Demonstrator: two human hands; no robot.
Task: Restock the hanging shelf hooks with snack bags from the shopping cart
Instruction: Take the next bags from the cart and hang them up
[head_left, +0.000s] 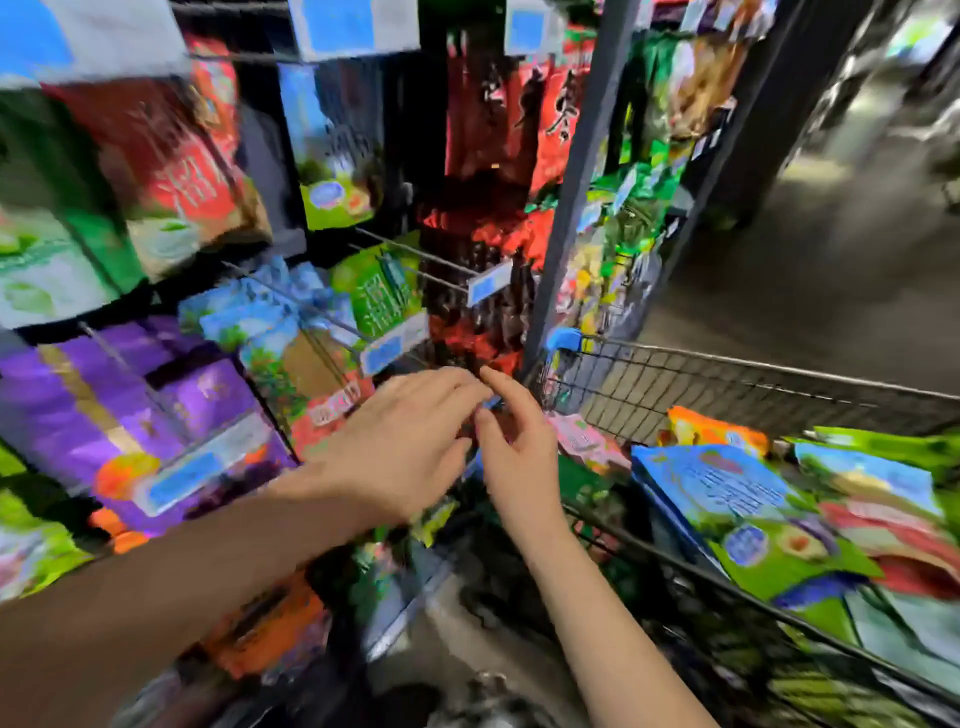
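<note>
Head view: motion blur smears almost everything, and no print on any packet is readable. The left hand (400, 441) comes in from the lower left with its back to the camera; its fingers lie nearly straight, the grip is slack, and nothing shows in it. Its fingertips meet those of the right hand (514, 457), which has the index finger raised and the other fingers loosely curled. A blue sliver shows between the two hands (a tag or a packet corner, I cannot tell which); whether the right grip holds it cannot be told either.

Both hands hover in front of the shelf's lower rows and hide the hook ends behind them. Both forearms are cut off by the bottom edge. Above them, bare wire hooks (410, 249) jut out with pale price tags (395, 343) at their tips. Purple bags (104, 405) hang to the left and red bags (483, 119) higher up; the bags on the far left run out of frame.

The snack bags (748, 499) lie heaped in the shopping cart (701, 395) on the right, the blue-and-green one on top, and those nearest the right edge are cropped. The cart's blue-capped corner sits just beside the shelf's grey post (576, 182); whether they touch is unclear. Beyond the cart's far rim the floor (831, 270) of the aisle lies open. Below the hands, the gap between shelf and cart is dark and indistinct.
</note>
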